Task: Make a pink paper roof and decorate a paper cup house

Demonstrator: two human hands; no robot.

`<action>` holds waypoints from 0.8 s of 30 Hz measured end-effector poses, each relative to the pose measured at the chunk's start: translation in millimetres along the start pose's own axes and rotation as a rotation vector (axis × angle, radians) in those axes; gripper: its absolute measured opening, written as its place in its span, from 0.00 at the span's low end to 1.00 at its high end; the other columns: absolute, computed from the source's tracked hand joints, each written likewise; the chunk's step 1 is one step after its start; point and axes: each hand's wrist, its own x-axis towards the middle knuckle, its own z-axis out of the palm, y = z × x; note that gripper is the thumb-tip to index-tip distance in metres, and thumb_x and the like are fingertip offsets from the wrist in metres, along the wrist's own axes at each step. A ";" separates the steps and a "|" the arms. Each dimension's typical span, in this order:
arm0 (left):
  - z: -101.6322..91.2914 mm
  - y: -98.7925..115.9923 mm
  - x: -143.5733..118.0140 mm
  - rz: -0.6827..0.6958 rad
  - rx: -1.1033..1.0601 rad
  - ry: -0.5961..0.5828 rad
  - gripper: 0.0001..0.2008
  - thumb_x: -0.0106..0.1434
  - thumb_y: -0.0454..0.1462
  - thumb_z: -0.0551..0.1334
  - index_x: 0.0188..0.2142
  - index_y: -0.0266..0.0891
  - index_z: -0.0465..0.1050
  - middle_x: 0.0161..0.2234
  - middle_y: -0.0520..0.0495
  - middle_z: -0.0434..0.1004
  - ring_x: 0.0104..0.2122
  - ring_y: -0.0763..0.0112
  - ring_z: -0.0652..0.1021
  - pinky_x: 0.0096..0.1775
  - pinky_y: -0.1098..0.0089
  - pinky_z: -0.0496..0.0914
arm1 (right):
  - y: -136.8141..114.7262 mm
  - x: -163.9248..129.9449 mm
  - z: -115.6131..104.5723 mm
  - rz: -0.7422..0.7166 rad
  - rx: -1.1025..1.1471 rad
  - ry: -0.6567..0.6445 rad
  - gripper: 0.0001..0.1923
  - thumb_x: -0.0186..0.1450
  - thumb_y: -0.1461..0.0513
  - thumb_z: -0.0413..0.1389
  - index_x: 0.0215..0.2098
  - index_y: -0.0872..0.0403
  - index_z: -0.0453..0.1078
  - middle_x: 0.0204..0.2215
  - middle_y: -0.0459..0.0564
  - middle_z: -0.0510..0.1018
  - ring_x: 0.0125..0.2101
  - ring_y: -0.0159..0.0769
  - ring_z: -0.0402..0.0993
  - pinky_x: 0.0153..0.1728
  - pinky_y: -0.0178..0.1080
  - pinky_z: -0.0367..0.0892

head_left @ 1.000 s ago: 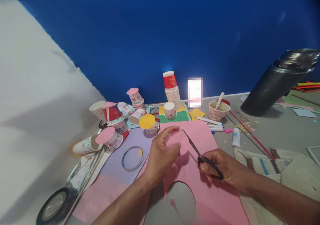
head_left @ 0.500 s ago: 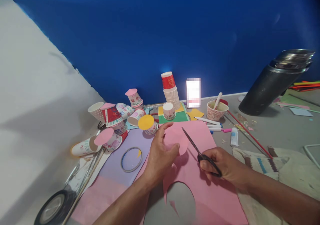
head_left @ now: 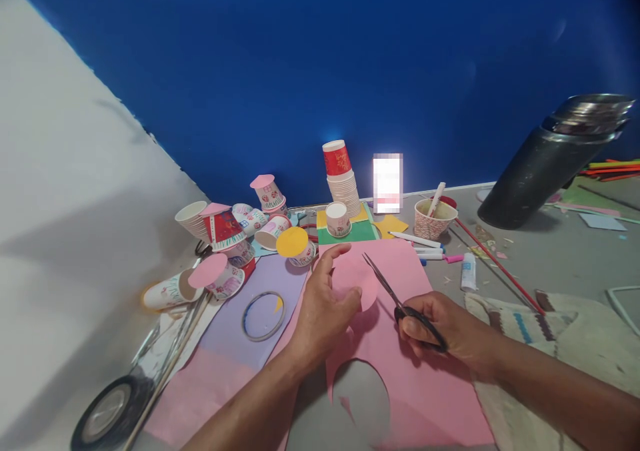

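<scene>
Between the thumb and fingers of my left hand (head_left: 327,297) is a pink paper circle (head_left: 369,285), held just above a larger pink paper sheet (head_left: 425,371). That sheet has a round hole cut near its front left, and a small pink scrap (head_left: 346,407) lies inside the opening. My right hand (head_left: 435,324) grips the black handles of a pair of scissors (head_left: 387,284). The blades point up and to the left, slightly parted at the tips, just right of the circle and apart from it.
Decorated paper cups (head_left: 225,227) with paper tops cluster at left. A cup stack (head_left: 343,187) stands at the back, a black bottle (head_left: 540,171) at right. Markers (head_left: 420,243), a glue tube (head_left: 469,271), a cloth (head_left: 565,351) and a tape ring (head_left: 263,316) lie around the sheet.
The scissor blades have parted slightly at the tips. The right hand has barely shifted, and the left hand keeps its hold on the circle. The whole view has moved a little.
</scene>
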 end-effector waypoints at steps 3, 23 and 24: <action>0.7 -0.7 0.9 0.002 0.019 0.008 0.36 0.53 0.26 0.64 0.62 0.44 0.75 0.57 0.44 0.80 0.57 0.54 0.80 0.58 0.57 0.75 | 1.1 0.3 -0.3 0.008 0.008 0.008 0.36 0.49 0.32 0.72 0.23 0.55 0.71 0.18 0.45 0.74 0.18 0.26 0.56 0.21 0.34 0.49; 2.3 -4.6 1.8 -0.007 -0.081 -0.028 0.36 0.52 0.25 0.63 0.61 0.45 0.74 0.59 0.44 0.79 0.59 0.53 0.78 0.61 0.55 0.71 | -2.1 0.5 1.4 0.036 -0.037 0.051 0.37 0.47 0.32 0.72 0.21 0.54 0.70 0.16 0.43 0.69 0.18 0.26 0.54 0.22 0.35 0.48; 2.2 -4.6 1.7 -0.006 -0.083 -0.031 0.36 0.52 0.25 0.63 0.61 0.45 0.74 0.59 0.44 0.79 0.59 0.53 0.78 0.61 0.54 0.71 | -2.6 0.3 1.7 0.040 -0.037 0.053 0.37 0.47 0.32 0.72 0.21 0.54 0.70 0.16 0.43 0.69 0.18 0.26 0.54 0.22 0.35 0.48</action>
